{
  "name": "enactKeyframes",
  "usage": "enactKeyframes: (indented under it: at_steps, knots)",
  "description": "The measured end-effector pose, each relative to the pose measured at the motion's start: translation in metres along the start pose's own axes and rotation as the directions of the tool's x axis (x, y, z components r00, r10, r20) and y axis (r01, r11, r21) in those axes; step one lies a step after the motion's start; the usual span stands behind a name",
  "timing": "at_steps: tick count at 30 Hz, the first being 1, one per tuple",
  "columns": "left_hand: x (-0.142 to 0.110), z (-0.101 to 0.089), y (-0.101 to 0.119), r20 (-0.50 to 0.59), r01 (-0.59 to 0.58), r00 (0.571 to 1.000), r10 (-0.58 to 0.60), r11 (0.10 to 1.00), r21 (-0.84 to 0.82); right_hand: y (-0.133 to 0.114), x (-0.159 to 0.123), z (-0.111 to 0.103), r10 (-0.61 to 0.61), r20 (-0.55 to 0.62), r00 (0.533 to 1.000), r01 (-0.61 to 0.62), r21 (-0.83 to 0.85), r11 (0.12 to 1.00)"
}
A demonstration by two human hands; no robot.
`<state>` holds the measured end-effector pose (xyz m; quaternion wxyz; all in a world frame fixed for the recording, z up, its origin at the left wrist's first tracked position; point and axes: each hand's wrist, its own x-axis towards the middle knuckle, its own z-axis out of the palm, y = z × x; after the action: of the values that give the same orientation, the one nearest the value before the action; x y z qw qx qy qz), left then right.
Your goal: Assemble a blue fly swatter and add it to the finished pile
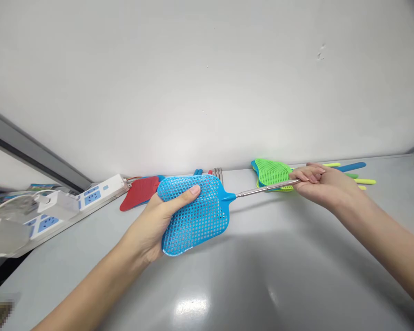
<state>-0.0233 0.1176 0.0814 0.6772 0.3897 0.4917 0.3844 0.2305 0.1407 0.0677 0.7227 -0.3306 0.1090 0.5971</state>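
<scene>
A blue fly swatter point(203, 220) with a perforated head and a thin metal rod is held across both hands above the table. My left hand point(165, 216) is closed on its head, thumb lying on the mesh and the other fingers hidden behind. Around the rod, near its right end, my right hand point(312, 181) is closed, palm turned up. A blue handle point(352, 167) sticks out beyond that hand, in line with the rod. Behind the rod lies a stack of fly swatters, a bright green one point(274, 172) on top, with several yellow and green handles to the right.
At the back left, a red fly swatter point(138, 193) lies over a blue one. Several metal rods point(218, 174) lie behind the held head. A white power strip point(100, 195) with plugs runs along the left side. The grey table point(262, 276) meets a white wall point(207, 92).
</scene>
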Motion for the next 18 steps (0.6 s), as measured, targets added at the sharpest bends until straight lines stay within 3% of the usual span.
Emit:
enactKeyframes:
  at_steps: [10, 18]
  knots:
    - [0.012, -0.005, -0.002, -0.048, 0.110, 0.993, -0.110, 0.994, 0.004, 0.008, -0.003, -0.007, -0.208, 0.182, 0.961, 0.200, 0.062, 0.978]
    - [0.028, -0.022, -0.004, 0.038, 0.287, 0.957, -0.287, 0.958, -0.012, 0.022, -0.007, -0.015, -0.238, 0.188, 0.953, 0.226, 0.083, 0.971]
